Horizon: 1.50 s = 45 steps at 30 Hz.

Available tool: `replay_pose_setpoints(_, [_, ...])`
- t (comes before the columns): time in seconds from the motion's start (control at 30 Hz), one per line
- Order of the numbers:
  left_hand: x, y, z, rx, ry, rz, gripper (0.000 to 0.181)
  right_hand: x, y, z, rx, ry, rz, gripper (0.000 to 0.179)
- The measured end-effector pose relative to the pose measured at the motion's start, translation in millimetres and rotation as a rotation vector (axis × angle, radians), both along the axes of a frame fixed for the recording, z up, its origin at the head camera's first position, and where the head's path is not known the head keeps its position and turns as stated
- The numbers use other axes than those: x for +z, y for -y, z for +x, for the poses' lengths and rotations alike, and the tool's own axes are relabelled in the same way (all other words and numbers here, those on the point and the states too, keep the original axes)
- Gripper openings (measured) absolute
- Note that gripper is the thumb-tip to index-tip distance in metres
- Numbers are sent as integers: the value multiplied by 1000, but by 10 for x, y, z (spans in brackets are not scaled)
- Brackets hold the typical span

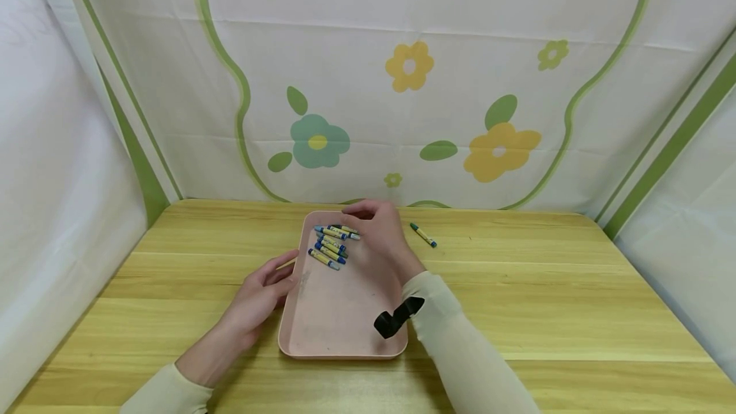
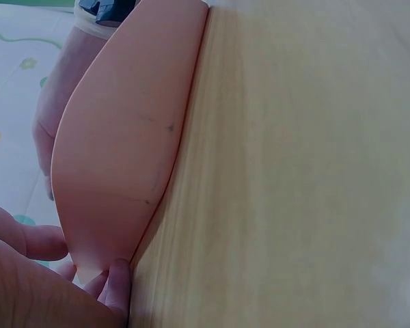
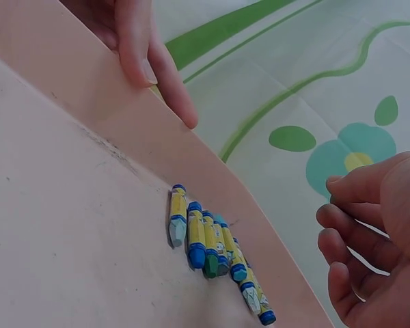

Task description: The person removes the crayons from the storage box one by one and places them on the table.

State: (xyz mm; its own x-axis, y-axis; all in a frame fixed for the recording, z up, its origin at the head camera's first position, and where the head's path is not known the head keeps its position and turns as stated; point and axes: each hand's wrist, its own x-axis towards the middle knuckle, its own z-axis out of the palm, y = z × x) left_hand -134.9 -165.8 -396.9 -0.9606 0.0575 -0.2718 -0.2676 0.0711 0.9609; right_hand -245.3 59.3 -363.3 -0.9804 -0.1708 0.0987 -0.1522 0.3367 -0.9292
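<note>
A pink tray (image 1: 345, 312) lies lengthwise on the table, with several crayons (image 1: 328, 254) in yellow wrappers grouped at its far left. My left hand (image 1: 255, 302) rests against the tray's left side; in the left wrist view its fingers (image 2: 117, 281) touch the outer wall near the rim. Over the far right part of the tray is my right hand (image 1: 376, 229), fingertips close to the farthest crayons. Its fingers are loosely bent in the right wrist view, and no crayon shows between them. There, the crayons (image 3: 197, 236) lie in a slanting row along the tray wall.
One green-tipped crayon (image 1: 423, 235) lies on the wooden table (image 1: 546, 292), right of the tray. A white cloth (image 1: 356, 94) with flower prints rises behind the table, and cloth sides stand left and right. A black wrist mount (image 1: 397, 318) overhangs the tray.
</note>
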Motion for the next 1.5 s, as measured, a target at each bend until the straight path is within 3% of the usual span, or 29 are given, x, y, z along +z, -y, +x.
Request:
replay_pose_setpoints(0.43, [14, 11, 4, 4, 16, -8, 55, -39, 81, 8, -13, 23, 61, 20])
replay_pose_setpoints(0.73, [26, 19, 14, 1, 17, -9, 54, -66, 133, 32, -35, 68, 188, 18])
replay_pose_setpoints(1.37, [28, 24, 19, -5, 19, -11, 54, -158, 201, -17, -85, 54, 418, 4])
replay_pose_setpoints(1.5, [25, 24, 16, -2, 21, -11, 55, -177, 222, -20, -67, 69, 420, 7])
